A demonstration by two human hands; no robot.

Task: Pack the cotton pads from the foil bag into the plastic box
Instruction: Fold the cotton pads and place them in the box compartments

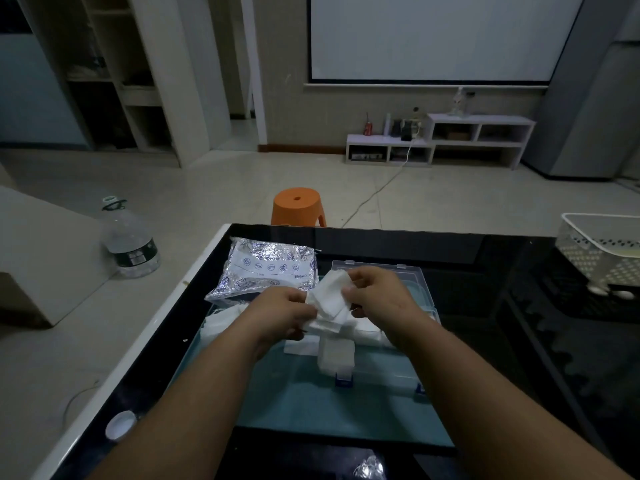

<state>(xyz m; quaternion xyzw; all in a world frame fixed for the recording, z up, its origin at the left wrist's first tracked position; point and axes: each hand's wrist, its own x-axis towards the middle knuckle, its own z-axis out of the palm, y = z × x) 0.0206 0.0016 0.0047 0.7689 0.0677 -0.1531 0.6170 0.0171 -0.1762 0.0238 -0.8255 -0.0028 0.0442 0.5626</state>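
Your two hands meet just above the open plastic box (428, 306). Your left hand (280, 315) pinches the lower edge of a loose sheaf of cotton pads (330, 299), fingers curled. Your right hand (377, 292) grips the upper edge, thumb and fingers closed on it. The pads are white, square, thin and soft, fanned unevenly. Square the sheaf between both hands before lowering it, then set it beside the stacks (336, 355) directly below your hands. The crinkled silver foil bag (266, 268) lies flat just beyond your left hand, and more loose pads (221, 318) lie to that hand's left.
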